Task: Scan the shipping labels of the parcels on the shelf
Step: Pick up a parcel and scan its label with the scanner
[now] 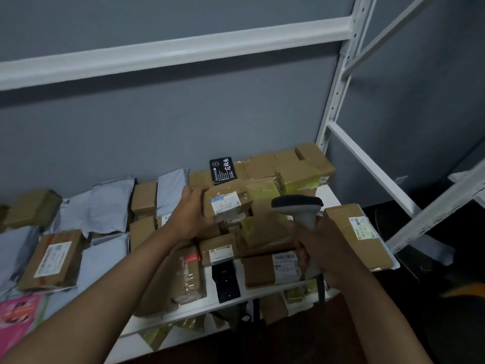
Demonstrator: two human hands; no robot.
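A white shelf point(330, 193) carries many brown cardboard parcels and grey mailer bags. My left hand point(190, 214) grips a small cardboard parcel point(231, 195) by its left end and holds it tilted above the pile, its white shipping label point(226, 204) facing me. My right hand point(319, 248) grips the handle of a grey barcode scanner point(298, 203). The scanner's dark head sits just right of the held parcel and points left toward it. Other labelled parcels lie below: one point(286, 266) under the scanner and a long box point(359, 235) at the right edge.
Grey mailer bags point(110, 206) and a labelled box point(52, 258) cover the shelf's left side. A black scanner stand point(225, 282) lies near the front edge. White shelf uprights point(338, 82) rise at the right. More parcels sit on the lower shelf. A pink package point(18, 319) is at bottom left.
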